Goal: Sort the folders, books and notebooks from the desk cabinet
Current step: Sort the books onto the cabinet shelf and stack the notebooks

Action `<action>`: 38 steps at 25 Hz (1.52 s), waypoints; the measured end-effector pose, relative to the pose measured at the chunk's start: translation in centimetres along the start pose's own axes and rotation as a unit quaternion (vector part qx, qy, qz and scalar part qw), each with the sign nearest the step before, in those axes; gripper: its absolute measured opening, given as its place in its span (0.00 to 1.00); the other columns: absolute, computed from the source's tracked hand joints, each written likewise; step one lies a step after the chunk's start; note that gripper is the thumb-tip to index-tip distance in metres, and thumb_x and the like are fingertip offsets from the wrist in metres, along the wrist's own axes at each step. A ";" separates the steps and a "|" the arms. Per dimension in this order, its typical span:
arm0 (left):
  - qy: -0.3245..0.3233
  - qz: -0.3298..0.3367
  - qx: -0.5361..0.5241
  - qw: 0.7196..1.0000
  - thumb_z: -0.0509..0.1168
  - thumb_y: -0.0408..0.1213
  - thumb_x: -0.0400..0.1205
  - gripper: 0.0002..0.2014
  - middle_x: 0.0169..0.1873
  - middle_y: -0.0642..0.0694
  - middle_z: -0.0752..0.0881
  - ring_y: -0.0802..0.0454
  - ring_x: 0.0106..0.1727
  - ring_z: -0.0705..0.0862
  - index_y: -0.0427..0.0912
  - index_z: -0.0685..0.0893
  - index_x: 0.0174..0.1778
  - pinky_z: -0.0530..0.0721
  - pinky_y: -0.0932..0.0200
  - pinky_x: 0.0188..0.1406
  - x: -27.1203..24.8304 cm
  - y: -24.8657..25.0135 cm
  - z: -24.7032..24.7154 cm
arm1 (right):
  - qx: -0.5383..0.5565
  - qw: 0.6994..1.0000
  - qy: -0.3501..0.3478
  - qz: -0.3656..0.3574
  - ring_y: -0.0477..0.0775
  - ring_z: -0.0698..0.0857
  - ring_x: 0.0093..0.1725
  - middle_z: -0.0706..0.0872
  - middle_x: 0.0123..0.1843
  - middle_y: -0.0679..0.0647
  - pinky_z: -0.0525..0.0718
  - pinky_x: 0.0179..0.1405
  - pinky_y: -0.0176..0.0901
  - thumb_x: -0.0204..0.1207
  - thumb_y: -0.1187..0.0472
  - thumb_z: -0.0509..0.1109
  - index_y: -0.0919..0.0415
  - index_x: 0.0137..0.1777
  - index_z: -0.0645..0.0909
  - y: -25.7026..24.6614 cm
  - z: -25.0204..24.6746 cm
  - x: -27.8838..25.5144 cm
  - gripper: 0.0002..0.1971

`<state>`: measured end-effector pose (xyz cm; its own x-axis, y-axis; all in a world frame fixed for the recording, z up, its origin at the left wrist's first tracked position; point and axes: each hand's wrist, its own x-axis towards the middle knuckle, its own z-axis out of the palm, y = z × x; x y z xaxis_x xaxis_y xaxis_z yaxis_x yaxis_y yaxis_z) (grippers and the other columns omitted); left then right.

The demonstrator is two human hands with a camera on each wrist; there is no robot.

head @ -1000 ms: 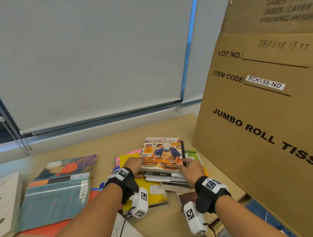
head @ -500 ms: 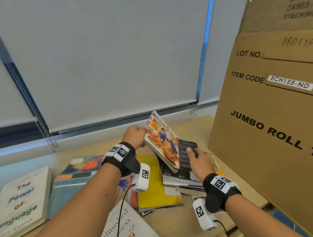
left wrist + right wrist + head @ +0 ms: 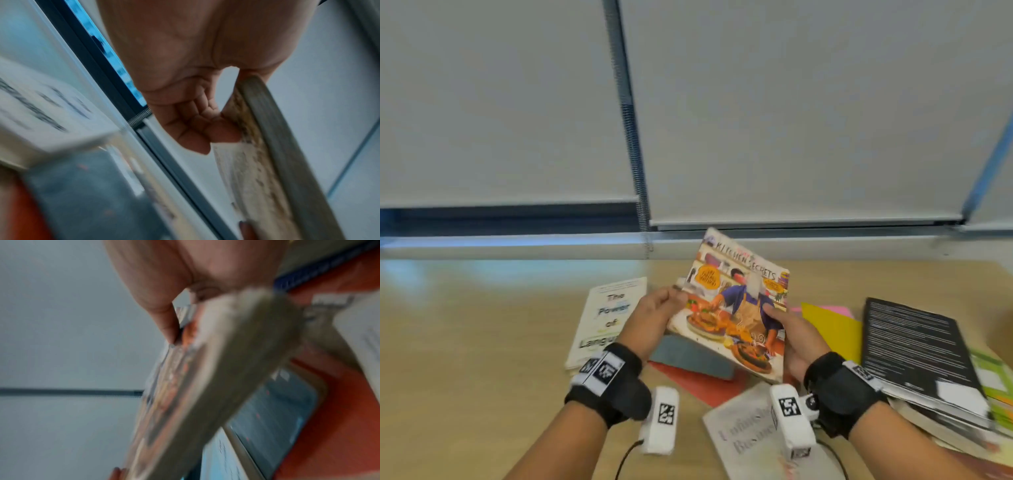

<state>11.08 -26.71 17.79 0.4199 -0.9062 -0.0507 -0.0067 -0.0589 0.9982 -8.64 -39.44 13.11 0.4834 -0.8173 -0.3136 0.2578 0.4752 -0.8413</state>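
desk (image 3: 482, 342): light wood top, under and around both hands | roller blinds (image 3: 791, 120): pale grey, lowered, straight ahead past the hands | bead chain (image 3: 635, 164): hangs between blinds, ahead-left | window gap (image 3: 510, 221): dark strip under left blind | sill (image 3: 517, 245): pale, daylight glare

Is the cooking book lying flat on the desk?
No, the cooking book is lifted and tilted above the desk, with the left hand and right hand gripping its two sides.

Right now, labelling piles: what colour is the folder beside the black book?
Yellow folder, clearest in the head view.
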 end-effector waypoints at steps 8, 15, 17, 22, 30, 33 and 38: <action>0.083 -0.244 0.098 0.961 0.71 0.41 0.78 0.12 0.47 0.36 0.89 0.41 0.44 0.87 0.38 0.82 0.51 0.83 0.49 0.46 -4.1 -10.1 -20.0 | -0.255 0.960 -0.116 0.007 0.53 0.88 0.54 0.89 0.58 0.55 0.86 0.50 0.44 0.78 0.73 0.66 0.54 0.64 0.79 14.3 15.4 0.8 0.19; 0.127 -0.212 0.192 0.950 0.73 0.47 0.74 0.32 0.63 0.40 0.83 0.41 0.62 0.84 0.42 0.73 0.72 0.82 0.46 0.62 -0.1 -12.3 -26.5 | -0.253 0.950 -0.114 0.145 0.60 0.89 0.57 0.90 0.60 0.56 0.82 0.65 0.60 0.70 0.70 0.72 0.56 0.69 0.78 21.5 15.4 -1.8 0.25; 0.074 -0.076 0.323 0.940 0.72 0.44 0.76 0.34 0.72 0.46 0.73 0.46 0.72 0.74 0.53 0.67 0.77 0.77 0.47 0.69 1.2 -10.2 -24.4 | -0.241 0.953 -0.097 0.155 0.61 0.88 0.59 0.90 0.60 0.58 0.79 0.68 0.59 0.70 0.72 0.72 0.58 0.68 0.79 21.1 13.6 -2.9 0.25; -0.213 0.052 0.595 0.774 0.70 0.53 0.74 0.42 0.84 0.46 0.51 0.43 0.84 0.51 0.63 0.56 0.82 0.57 0.42 0.81 5.0 -10.0 -16.8 | -0.244 0.948 -0.069 0.194 0.61 0.87 0.61 0.90 0.60 0.57 0.78 0.70 0.61 0.72 0.70 0.68 0.57 0.66 0.82 20.7 12.7 -4.2 0.22; -0.126 -0.046 0.676 0.725 0.58 0.39 0.83 0.34 0.85 0.49 0.48 0.37 0.84 0.49 0.74 0.52 0.79 0.56 0.28 0.78 10.6 -12.4 -21.3 | -0.239 0.950 -0.025 0.199 0.61 0.89 0.51 0.90 0.57 0.64 0.85 0.56 0.57 0.76 0.77 0.63 0.67 0.65 0.80 20.2 14.2 -3.7 0.18; -0.063 -0.125 0.672 0.727 0.54 0.40 0.83 0.33 0.84 0.45 0.52 0.36 0.83 0.52 0.73 0.52 0.80 0.58 0.28 0.77 11.6 -12.3 -24.9 | -0.256 0.944 -0.022 0.207 0.62 0.89 0.52 0.90 0.56 0.63 0.85 0.54 0.58 0.75 0.74 0.65 0.66 0.65 0.80 20.0 14.9 -2.6 0.18; -0.058 -0.097 0.662 0.741 0.58 0.53 0.80 0.33 0.83 0.42 0.51 0.38 0.83 0.51 0.63 0.54 0.81 0.59 0.31 0.77 8.4 -13.0 -22.4 | -0.344 0.924 0.049 0.162 0.66 0.88 0.56 0.89 0.57 0.65 0.85 0.60 0.62 0.69 0.63 0.71 0.61 0.58 0.81 20.9 18.0 -0.3 0.16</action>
<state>35.00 -24.22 5.10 0.4489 -0.8522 -0.2687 -0.8735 -0.4819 0.0694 11.71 -23.37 3.56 0.3546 -0.7102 -0.6081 -0.4954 0.4089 -0.7664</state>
